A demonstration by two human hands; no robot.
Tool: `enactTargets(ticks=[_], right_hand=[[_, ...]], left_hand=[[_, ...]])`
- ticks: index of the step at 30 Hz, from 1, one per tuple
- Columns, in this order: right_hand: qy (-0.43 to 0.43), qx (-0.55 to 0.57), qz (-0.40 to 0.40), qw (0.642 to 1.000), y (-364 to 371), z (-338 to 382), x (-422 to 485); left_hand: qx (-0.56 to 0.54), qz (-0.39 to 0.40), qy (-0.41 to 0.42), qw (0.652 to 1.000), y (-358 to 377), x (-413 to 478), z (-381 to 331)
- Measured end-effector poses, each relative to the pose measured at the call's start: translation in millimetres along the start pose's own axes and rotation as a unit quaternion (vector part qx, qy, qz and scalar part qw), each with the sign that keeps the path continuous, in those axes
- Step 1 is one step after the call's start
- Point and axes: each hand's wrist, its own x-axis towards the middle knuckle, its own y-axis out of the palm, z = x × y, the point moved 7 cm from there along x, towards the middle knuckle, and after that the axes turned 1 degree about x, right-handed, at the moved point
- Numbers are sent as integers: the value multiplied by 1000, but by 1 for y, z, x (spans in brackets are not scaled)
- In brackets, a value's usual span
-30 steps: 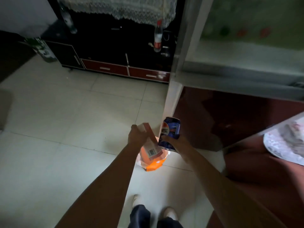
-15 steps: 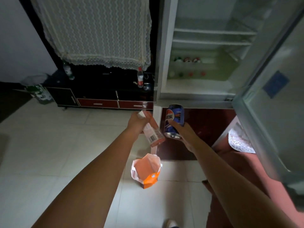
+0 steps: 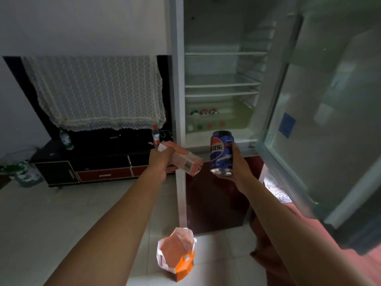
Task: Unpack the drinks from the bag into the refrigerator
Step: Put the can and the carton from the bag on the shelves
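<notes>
While left hand [image 3: 159,162] grips carton [image 3: 184,159], right hand [image 3: 239,164]: can [image 3: 221,153].

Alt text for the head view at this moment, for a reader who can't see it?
A person faces an open refrigerator, left hand gripping a tilted pink carton and right hand holding a blue can upright. An open orange bag stands on the tiled floor below.

Between the fingers of the right hand [image 3: 240,166], the can [image 3: 221,153] is blue with a red-white swirl. In the left hand [image 3: 159,162], the carton [image 3: 185,159] is pale orange-pink. Below both, the bag [image 3: 183,265] is orange and white.
</notes>
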Motion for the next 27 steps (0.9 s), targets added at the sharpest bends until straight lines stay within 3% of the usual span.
enactTargets(ticks=[7,19,27], right_hand=[[-40,16,-29,999,-11,41,20],[-84,18,-84,993,-50,83,122],[-124,-1,-43,991,-62,136,204]], left_hand=[[-43,10,19,999,40,12,-34],[9,26,65,998,110,97,-67],[1,24,99,995,175,157,-99]])
